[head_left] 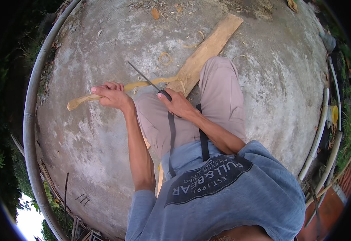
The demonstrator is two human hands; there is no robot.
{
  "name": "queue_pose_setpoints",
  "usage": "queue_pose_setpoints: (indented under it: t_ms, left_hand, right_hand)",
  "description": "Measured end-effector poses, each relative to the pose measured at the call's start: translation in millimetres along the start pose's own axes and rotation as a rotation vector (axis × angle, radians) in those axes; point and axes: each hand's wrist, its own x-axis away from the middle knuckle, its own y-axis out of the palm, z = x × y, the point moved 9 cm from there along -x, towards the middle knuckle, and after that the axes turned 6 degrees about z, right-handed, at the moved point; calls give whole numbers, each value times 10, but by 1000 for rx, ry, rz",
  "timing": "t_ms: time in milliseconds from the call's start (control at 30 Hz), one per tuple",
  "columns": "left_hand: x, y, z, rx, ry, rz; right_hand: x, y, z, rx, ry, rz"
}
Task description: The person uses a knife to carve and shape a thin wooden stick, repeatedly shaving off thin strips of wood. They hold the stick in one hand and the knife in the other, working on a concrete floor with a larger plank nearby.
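Observation:
My left hand (113, 96) is closed around a pale wooden stick (137, 85), whose thicker end sticks out to the left past my thumb. The stick runs rightward over my left knee to the near part of a wooden plank (207, 52). In my right hand (179, 103) is a knife (141, 74), its black handle in my fist. The thin dark blade points up and left and crosses the stick in this view; whether it touches the wood I cannot tell. Thin curled shavings (182, 80) lie where the stick meets the plank.
Loose curled strips (165, 59) and dry leaves (155, 13) lie on the concrete floor (87, 148). A long grey pole (30, 116) borders the left side. More poles (318, 132) and a yellow container (334, 114) are at the right. Dark straps (171, 140) hang over my lap.

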Motion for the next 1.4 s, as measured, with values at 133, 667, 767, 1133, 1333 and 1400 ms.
queue_pose_setpoints:
  t_ms: [133,667,767,1133,1333,1400]
  left_hand:
    - [14,75,-59,-19,18,-23]
    - [-71,-34,-88,-17,-21,-5]
    - [-71,76,-84,-13,-18,-13]
    - [-76,177,-116,-26,-17,-45]
    - [-106,99,-126,-26,12,-22]
    - [-134,64,-88,-41,4,-1]
  right_hand:
    - [-154,-97,427,29,140,86]
    - [2,-96,20,232,-180,106]
    - [-162,-206,297,227,-99,172]
    - [-165,-305,414,404,-153,321]
    - [-249,-254,507,224,130,72]
    - [-135,-146,225,201,4,28]
